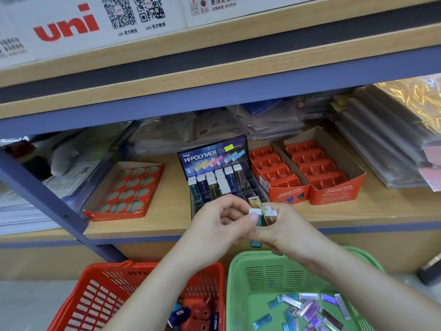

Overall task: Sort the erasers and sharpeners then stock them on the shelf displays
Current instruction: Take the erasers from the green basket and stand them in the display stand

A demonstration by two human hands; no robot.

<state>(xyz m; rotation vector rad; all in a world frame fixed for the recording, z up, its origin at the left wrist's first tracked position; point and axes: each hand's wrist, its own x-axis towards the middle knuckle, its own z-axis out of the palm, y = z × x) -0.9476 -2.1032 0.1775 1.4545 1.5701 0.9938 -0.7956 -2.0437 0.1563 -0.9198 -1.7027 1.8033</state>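
Observation:
My left hand and my right hand meet in front of the shelf, just below the black Hi-Polymer eraser display box. Between them they hold a small bunch of sleeved erasers, gold and teal with white ends; the left thumb pinches the teal one and the right fingers curl round the rest. Several erasers stand upright in the display's left slots. Loose metallic-sleeved erasers lie in the green basket. Red and blue sharpeners lie in the red basket.
Two orange sharpener display boxes with empty trays stand to the right of the eraser box. A flat red tray with round holes lies on its left. Stacked plastic-wrapped packs fill the back and right of the shelf. A blue diagonal shelf post crosses at left.

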